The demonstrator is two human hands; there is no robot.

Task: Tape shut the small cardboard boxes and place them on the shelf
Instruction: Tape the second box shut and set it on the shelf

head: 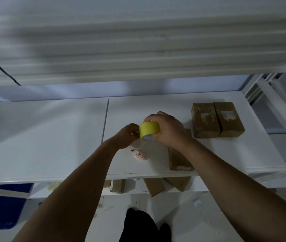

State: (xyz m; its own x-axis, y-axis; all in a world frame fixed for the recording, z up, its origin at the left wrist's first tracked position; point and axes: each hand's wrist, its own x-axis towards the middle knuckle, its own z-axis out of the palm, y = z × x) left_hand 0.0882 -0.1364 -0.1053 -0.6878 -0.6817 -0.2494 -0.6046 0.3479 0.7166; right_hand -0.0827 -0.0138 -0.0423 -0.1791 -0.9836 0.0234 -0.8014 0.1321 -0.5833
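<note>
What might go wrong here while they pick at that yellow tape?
The pink cutter lies below the left hand; a slip might catch it. The cardboard box under the right forearm sits at the shelf's front edge, so a nudge may knock it off. In this dim light the end of the yellow tape roll may be hard to find.

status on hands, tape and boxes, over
Tape up: right hand grips yellow tape roll, left hand pinches its edge. One box on shelf under right wrist. Nearby pink cutter, not blocking.
</note>
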